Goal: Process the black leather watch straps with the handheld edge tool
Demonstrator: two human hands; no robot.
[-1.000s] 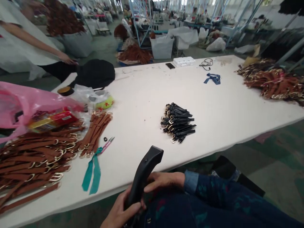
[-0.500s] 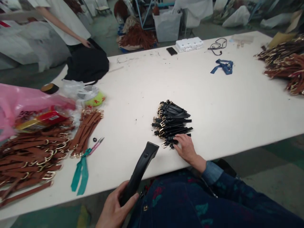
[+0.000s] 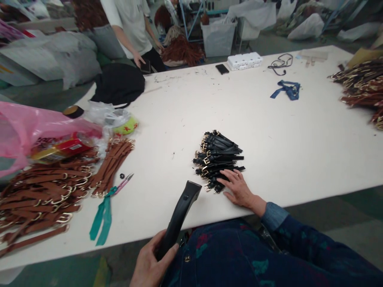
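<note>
My left hand (image 3: 154, 259) is wrapped round a long, curved black piece (image 3: 179, 215) with a flat, squared end and a small round mark near that end. Whether it is one solid piece or a stack of straps, I cannot tell. It points up and away over the table's near edge. On the table lies a fanned pile of short black straps with gold buckles (image 3: 223, 149), buckles to the left. At the pile's near side rests my right hand (image 3: 241, 191), its fingers stretched and spread over the nearest straps, none of them gripped.
Brown buckled straps (image 3: 36, 195) heap at the left, beside a pink plastic bag (image 3: 42, 123) and small snips (image 3: 124, 183) with a teal ribbon (image 3: 101, 223). A black bag (image 3: 119, 83), phone (image 3: 222, 69) and white case (image 3: 244, 61) lie along the far edge. Another person (image 3: 131, 32) stands beyond.
My right hand's fingers have spread from a more bent pose over the near straps. The other person has moved right, away from the black bag. The view has shifted slightly.
</note>
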